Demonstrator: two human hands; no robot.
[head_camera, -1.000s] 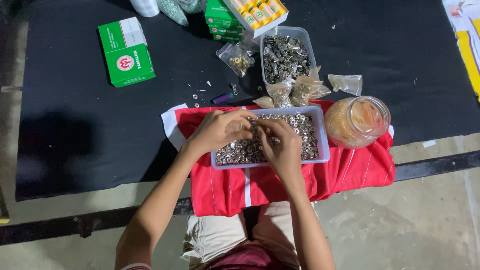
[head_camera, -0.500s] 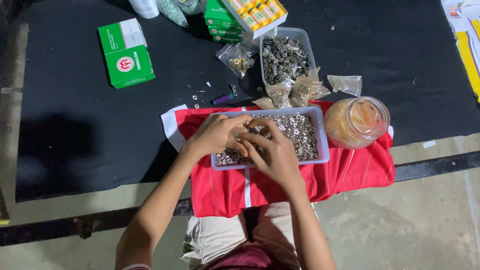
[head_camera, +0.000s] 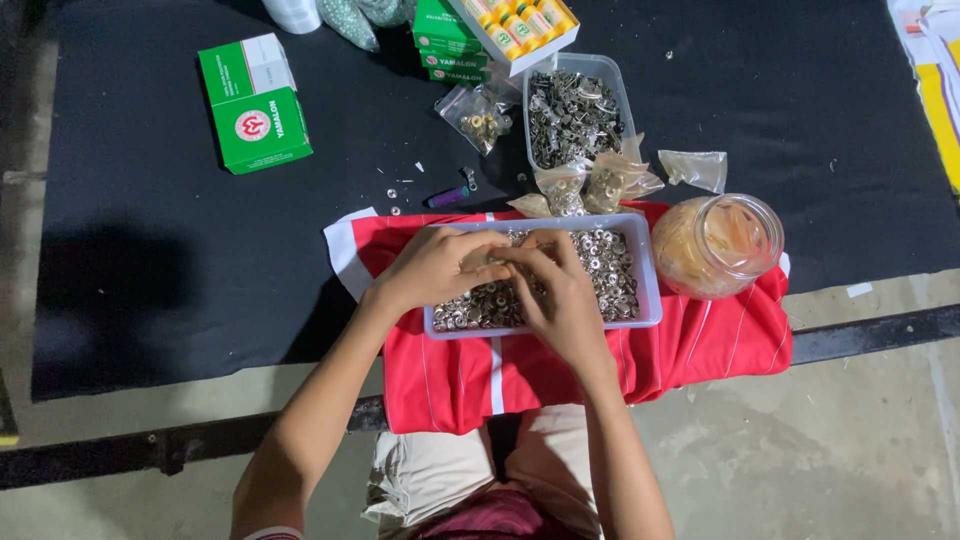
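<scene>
A shallow clear tray (head_camera: 648, 290) full of small silver metal rings rests on a red cloth (head_camera: 700, 345) at the table's near edge. Both hands are over the tray's left half. My left hand (head_camera: 432, 268) curls its fingers inward, fingertips meeting those of my right hand (head_camera: 560, 295) above the rings. The fingertips pinch something small between them; it is too small to make out. The rings (head_camera: 610, 270) on the tray's right side lie uncovered.
A clear jar (head_camera: 718, 245) of orange pieces stands right of the tray. Behind it are a tub of metal parts (head_camera: 575, 110), small plastic bags (head_camera: 600, 185), green boxes (head_camera: 255, 105) and a purple lighter (head_camera: 447, 196) on black cloth. Bare floor lies below.
My right hand shifted left and forward over the tray, closing against the left hand's fingertips. The left hand stayed almost in place.
</scene>
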